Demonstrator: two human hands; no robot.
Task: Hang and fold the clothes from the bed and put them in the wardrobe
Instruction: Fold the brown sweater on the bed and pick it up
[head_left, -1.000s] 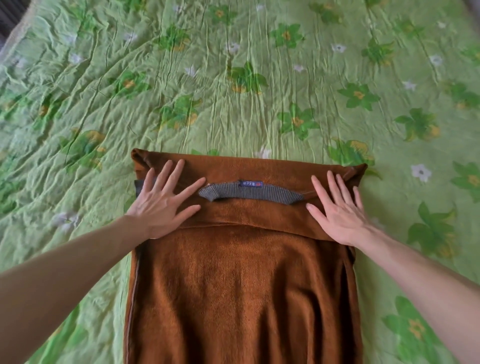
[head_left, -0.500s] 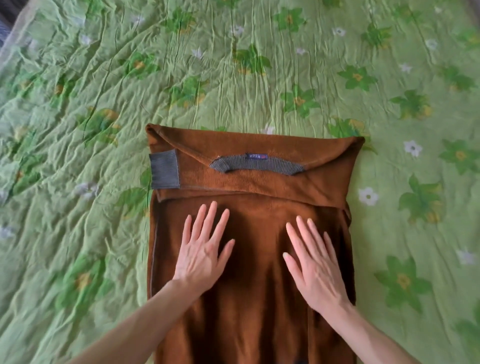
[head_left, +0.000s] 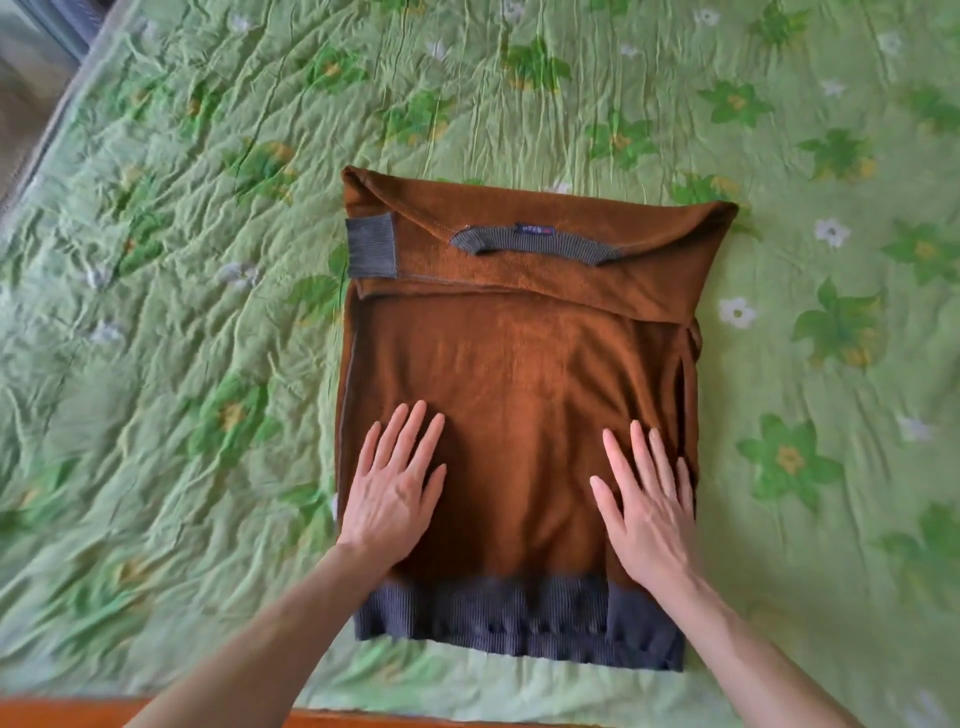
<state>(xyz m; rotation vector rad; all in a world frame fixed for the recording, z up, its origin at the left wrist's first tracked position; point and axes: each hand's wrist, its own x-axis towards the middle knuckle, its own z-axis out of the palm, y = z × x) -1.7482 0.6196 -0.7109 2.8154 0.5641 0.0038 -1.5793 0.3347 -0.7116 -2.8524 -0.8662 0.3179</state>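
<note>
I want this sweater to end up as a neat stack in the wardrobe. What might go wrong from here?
The folded-down top flap lies slanted, lower on the right, so the next fold may come out crooked. The grey cuff pokes out at the left edge and may slip loose. Both hands, left hand and right hand, lie flat and grip nothing.

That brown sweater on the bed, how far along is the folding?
Done: the brown sweater has its sides tucked in and its collar end folded down. In hand: the left hand and right hand lie flat on its lower half, near the grey hem. Left: folding it again and carrying it to the wardrobe, which is out of view.
</note>
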